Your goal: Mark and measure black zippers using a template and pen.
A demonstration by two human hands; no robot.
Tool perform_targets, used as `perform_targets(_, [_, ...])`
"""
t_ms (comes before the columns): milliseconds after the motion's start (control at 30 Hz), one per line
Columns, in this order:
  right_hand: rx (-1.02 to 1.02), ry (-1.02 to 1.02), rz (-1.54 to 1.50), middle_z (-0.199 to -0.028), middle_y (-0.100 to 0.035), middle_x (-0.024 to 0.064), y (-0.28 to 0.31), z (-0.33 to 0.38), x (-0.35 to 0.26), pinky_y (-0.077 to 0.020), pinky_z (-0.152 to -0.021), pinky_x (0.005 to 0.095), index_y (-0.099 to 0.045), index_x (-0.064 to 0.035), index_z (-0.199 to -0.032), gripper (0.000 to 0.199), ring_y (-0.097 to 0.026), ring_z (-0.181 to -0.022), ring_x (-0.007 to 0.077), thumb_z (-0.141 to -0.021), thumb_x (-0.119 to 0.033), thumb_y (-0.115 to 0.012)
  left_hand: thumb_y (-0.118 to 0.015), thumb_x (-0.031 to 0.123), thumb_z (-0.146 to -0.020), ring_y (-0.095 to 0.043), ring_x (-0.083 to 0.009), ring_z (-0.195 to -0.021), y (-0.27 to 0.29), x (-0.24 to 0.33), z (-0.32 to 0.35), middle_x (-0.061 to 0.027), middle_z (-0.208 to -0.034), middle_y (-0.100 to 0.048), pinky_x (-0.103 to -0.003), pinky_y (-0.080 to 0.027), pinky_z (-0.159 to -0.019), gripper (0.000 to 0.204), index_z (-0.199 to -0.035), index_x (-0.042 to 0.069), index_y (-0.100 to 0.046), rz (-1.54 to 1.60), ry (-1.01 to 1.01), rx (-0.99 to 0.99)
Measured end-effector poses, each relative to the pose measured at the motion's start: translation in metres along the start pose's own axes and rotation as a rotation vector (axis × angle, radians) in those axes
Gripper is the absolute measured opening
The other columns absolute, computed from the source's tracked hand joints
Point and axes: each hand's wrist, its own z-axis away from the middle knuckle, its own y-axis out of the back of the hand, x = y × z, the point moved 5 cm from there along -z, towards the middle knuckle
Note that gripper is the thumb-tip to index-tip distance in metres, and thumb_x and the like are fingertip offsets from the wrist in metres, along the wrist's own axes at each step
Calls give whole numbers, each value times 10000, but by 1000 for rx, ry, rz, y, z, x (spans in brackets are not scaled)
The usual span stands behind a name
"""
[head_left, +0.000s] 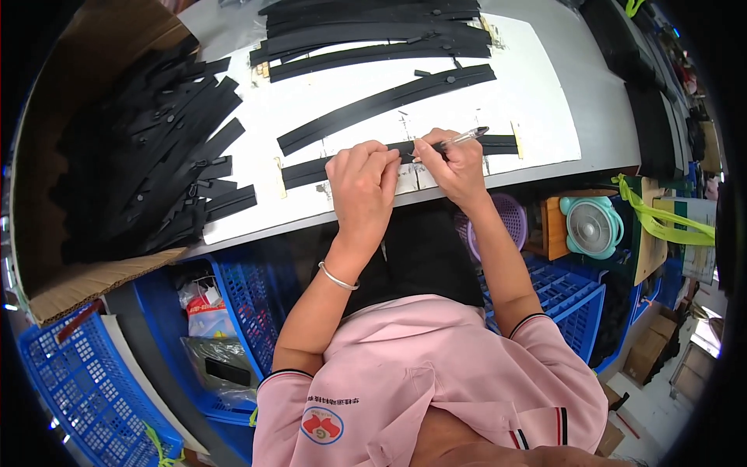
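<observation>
A black zipper strip [499,145] lies across the white board [537,93] near the table's front edge, between two pale tape marks. My left hand [361,180] presses on its middle with bent fingers held close together. Beside it, my right hand [457,170] grips a clear pen [470,135] with a dark end, its point down at the strip near my left fingertips. The exact tip is hard to make out. Just beyond my hands lies another black zipper strip [373,109], slightly slanted, with a small round slider part on it.
Several more black strips [373,35] lie at the board's far side. On the left, a cardboard box [101,39] lies on its side, heaped with black zipper strips [132,148]. Below the table are blue crates [85,381], a purple basket [510,222] and a turquoise fan [593,226].
</observation>
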Motion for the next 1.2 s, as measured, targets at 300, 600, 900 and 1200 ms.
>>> perform_targets(300, [-44, 39, 39, -702, -714, 89, 3, 4, 6, -411, -465, 296, -584, 28, -628, 268, -590, -498, 163, -867, -16, -697, -801, 69, -816, -616, -207, -893, -2, 1, 0, -22, -960, -692, -343, -418, -836, 121, -925, 77, -750, -6, -12, -20])
perform_targets(600, [341, -355, -87, -771, -696, 47, 91, 18, 34, -439, -583, 223, -720, 30, -864, 218, -562, -642, 56, -993, -115, -622, -790, 64, -830, -606, -211, -913, -1, 3, 0, -18, -985, -684, -356, -412, -870, 111, -930, 78, -746, -49, -12, -35])
perform_targets(900, [243, -437, -48, -717, -603, -14, 95, 15, 49, -343, -551, 214, -721, -15, -904, 231, -451, -623, 25, -1026, -174, -607, -788, 64, -833, -623, -224, -942, -4, 10, 0, -39, -1012, -700, -356, -430, -890, 126, -954, 80, -756, -102, -4, -51])
perform_targets(1200, [267, -347, -63, -780, -721, 51, 91, 16, 51, -432, -544, 233, -703, 54, -854, 221, -568, -609, 54, -982, -119, -649, -779, 72, -833, -619, -251, -987, -72, 63, -31, -48, -1039, -705, -368, -445, -901, 125, -957, 74, -763, 170, -147, -150])
